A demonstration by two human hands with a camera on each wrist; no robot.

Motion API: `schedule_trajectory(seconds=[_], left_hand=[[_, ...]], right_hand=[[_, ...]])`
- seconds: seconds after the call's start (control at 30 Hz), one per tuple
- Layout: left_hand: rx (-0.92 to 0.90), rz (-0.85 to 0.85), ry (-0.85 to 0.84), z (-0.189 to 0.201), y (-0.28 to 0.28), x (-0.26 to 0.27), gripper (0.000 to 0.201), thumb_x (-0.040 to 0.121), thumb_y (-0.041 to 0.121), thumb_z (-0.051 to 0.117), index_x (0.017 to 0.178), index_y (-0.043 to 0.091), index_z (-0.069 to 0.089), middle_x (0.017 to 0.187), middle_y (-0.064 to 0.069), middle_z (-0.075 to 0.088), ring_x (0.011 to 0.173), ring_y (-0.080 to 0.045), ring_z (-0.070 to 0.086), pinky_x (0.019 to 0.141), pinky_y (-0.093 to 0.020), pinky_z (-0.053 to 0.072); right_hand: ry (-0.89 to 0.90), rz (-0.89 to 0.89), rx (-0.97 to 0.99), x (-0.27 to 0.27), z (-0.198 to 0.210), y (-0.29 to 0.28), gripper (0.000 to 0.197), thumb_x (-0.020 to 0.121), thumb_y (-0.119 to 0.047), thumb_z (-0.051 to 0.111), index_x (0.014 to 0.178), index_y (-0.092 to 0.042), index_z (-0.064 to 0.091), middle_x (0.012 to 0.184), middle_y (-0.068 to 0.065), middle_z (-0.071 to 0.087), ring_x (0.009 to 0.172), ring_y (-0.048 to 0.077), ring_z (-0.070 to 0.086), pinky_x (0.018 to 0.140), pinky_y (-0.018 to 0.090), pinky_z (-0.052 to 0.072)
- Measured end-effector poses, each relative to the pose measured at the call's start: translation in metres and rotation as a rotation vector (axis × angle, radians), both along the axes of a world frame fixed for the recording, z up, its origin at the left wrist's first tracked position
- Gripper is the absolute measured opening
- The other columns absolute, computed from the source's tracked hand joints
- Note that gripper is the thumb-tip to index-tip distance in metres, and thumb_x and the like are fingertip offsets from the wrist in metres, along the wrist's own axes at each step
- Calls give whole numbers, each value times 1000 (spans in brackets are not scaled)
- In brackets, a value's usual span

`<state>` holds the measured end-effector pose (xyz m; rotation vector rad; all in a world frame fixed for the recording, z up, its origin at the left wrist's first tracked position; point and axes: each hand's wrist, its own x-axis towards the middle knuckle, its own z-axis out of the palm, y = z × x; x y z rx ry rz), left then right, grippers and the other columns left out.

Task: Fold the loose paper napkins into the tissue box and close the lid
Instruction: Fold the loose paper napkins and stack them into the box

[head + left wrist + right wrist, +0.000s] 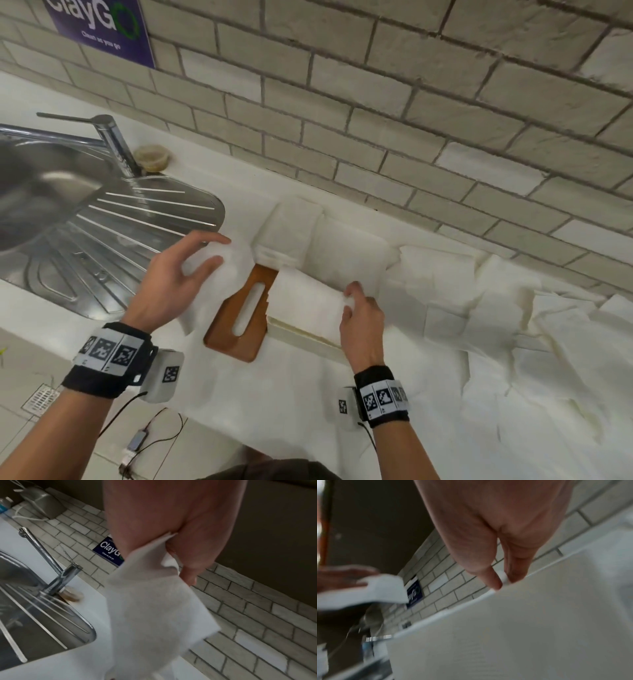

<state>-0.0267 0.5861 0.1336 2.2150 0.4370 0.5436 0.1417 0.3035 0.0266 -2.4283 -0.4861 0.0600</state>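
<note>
**Both hands on napkins over the open box**

At my nine o'clock I have the steel sink (61,205) and its tap (113,144), with a small lidded tub (151,158) just behind. My left hand (178,277) pinches a white napkin (219,274) between thumb and fingers, the sheet hanging loose (blurred in the left wrist view). Just beside it lies the wooden lid (239,315), slot up, flat on the counter (291,394). At centre my right hand (361,322) pinches the edge of a folded napkin (305,305) lying over the pale tissue box (301,337), which sits touching the lid. From twelve round to three o'clock, loose napkins (496,308) lie scattered along the brick wall (411,102).
</note>
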Motion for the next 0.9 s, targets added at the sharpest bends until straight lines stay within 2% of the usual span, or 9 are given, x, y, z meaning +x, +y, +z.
schedule_trajectory(seconds=[0.13,0.2,0.3,0.4,0.5,0.6,0.7,0.8,0.9], left_hand=[[-79,-151,42,4,-18,13,17,104,26,66,111,36,78,120,21,75,117,-2,68,105,-33,51],[-101,-222,70,7,-27,21,17,104,28,66,110,36,79,119,19,76,116,-4,69,102,-35,54],[-149,-334,73,15,-43,35,17,104,21,67,107,30,81,115,16,78,114,-5,70,104,-28,51],[-162,-463,114,24,-58,51,16,103,18,69,104,27,82,110,15,79,112,-6,71,104,-25,50],[-124,-627,167,29,-74,71,14,103,21,69,105,26,82,107,14,80,108,-9,73,102,-31,52],[-91,-687,156,27,-82,92,11,101,26,72,109,25,80,106,14,79,106,-10,74,99,-33,54],[-51,-650,205,14,-76,105,11,96,26,80,105,32,80,108,18,78,107,-8,72,98,-26,52],[-6,-544,267,-12,-68,109,12,90,24,85,92,35,80,97,22,77,100,-2,70,90,-17,48],[156,-432,388,-39,-72,116,14,92,17,81,94,30,80,88,23,66,89,-3,61,84,-16,47]], right_hand=[[167,76,-287,2,-8,-5,31,99,10,45,112,-6,68,108,3,52,104,30,61,78,28,37],[168,95,-379,1,-7,-6,34,98,13,42,115,-2,67,110,5,50,106,31,62,81,28,40],[178,145,-343,1,10,-11,28,104,2,47,118,-13,65,120,7,59,102,27,63,86,31,48],[132,164,202,2,56,-16,19,111,-32,58,130,-34,58,129,-5,69,120,13,68,100,30,55],[424,305,680,-10,120,-15,64,102,-47,68,154,-49,32,149,-7,59,142,2,53,114,25,48],[399,346,671,-10,132,-21,83,94,-26,84,154,-45,30,117,-4,75,115,13,71,95,34,59],[369,213,677,-4,115,-35,67,96,-14,82,144,-37,41,95,11,78,88,29,76,84,45,63],[259,85,525,2,81,-47,43,97,-11,77,125,-34,54,83,7,75,77,23,73,74,38,61],[68,80,202,9,42,-44,33,96,3,65,98,-29,60,68,-2,57,60,12,54,65,24,48]])
